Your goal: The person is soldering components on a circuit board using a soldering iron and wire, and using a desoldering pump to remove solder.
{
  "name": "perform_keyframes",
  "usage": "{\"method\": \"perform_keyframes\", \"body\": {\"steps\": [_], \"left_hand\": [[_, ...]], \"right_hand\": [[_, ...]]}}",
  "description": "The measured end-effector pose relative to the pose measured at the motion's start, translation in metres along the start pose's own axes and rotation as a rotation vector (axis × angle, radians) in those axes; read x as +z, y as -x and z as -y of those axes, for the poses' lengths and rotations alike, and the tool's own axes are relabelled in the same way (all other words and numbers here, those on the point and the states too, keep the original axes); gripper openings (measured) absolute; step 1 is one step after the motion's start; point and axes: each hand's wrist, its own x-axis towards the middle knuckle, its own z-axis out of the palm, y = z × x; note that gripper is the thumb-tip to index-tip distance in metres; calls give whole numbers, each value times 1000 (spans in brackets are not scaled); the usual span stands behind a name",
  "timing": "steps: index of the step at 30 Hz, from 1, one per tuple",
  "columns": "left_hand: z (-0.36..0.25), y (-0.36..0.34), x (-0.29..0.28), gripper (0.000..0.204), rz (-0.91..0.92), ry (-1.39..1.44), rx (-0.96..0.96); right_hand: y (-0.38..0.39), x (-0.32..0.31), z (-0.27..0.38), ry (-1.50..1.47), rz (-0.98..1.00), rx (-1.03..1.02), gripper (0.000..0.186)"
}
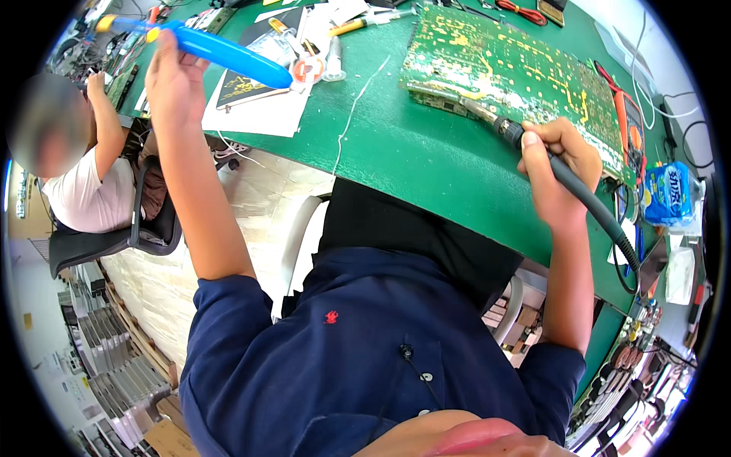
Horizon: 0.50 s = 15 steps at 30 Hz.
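Circuit board (506, 68) is lying on the green desk (434, 167), and I am using it as my landmark from this remote seat. My right hand (563, 156) is reaching over from its near side, its grip closing firmly round the soldering iron (509, 131), whose tip is pointing at a metal-edged part (440, 103) along the board's near edge. Left of the board and well apart from it, my left hand (175, 84) is holding up a blue pump-like tool (232, 57), the grip wrapping one end, its pale nozzle pointing boardward.

I am judging the work to be partway: the iron is already standing at that edge, while the blue tool is being held ready, away from the board. The part is sitting in place, so I am counting any work there as unfinished.

I am failing to make out whether the tip is touching metal; single joints are showing too small, the board's underside is hiding from me, and the blue tool is covering some left fingers.
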Motion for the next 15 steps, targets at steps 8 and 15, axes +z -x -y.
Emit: {"method": "perform_keyframes", "body": {"steps": [8,15], "left_hand": [[-11,94,76,43,184,724,-20],[-3,108,140,42,274,768,128]], "right_hand": [[3,-1,-4,42,-9,-31,5],[1,-1,-8,21,-4,-52,5]]}}
